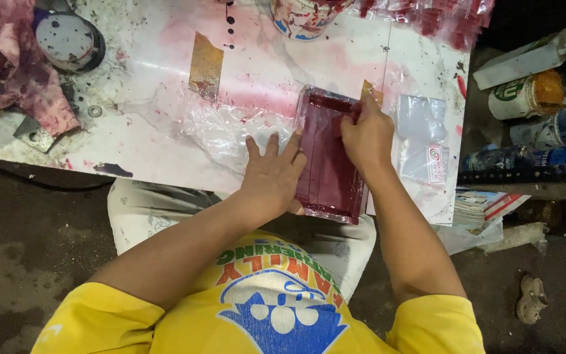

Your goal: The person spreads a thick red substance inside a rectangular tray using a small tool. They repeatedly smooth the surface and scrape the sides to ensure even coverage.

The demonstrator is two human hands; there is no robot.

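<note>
Across the white, red-stained tabletop, a dark red screen frame is pinned flat near the front edge, and every other item is placed here relative to that frame. Spread beneath and to the left of the frame, a crumpled clear plastic sheet is seen, with a strip of brown tape stuck above it. Far to the frame's upper left, a pink-stained cloth is bunched at the tabletop's corner, beside a round speckled lid. Above the frame, at the far edge, a paint-smeared pot is partly cut off, and a stack of red-printed clear bags is fanned out to its right. Just right of the frame, a small clear bag with a red printed mark is laid flat. The left hand is pressed palm-down on the frame's left edge, its grip apart with fingers spread, clamped on nothing. The right hand is set on the frame's upper right, its grip closed on a narrow dark red blade that is laid across the frame's top. Well to the right, off the tabletop, cans and bottles are crowded together.
</note>
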